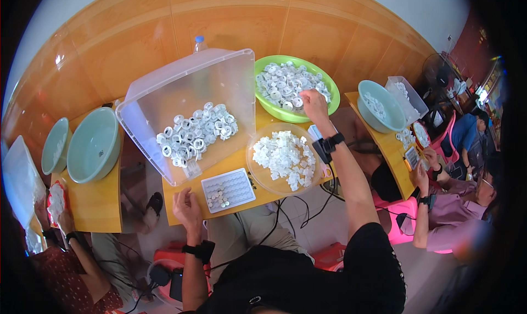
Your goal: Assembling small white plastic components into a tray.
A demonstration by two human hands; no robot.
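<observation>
The right hand (pixel 314 102) reaches far forward over the near rim of the green bowl (pixel 324 112), fingers curled down among the small white ring-shaped parts (pixel 282 83) heaped inside it; whether it has already pinched one cannot be told, since the fingertips are hidden among the pieces. The left hand (pixel 186 206) rests at the near edge of the yellow worktop (pixel 241 159), fingers loosely bent and holding nothing, just left of the white grid tray (pixel 229 189), where a few small round pieces sit in the lower-left pockets and most pockets are bare. Between bowl and tray stands a clear round dish (pixel 261 182) heaped with white plastic bits (pixel 284 156), and to its left a clear plastic bin (pixel 189 110), tipped up on its edge, holds more white rings. By the look of it, this is a picking-up step early in filling the tray: the next move would seem to call for closing the fingers on one or a few parts, drawing the arm back over the dish without knocking it, and setting pieces into free pockets while the left hand steadies the tray.
</observation>
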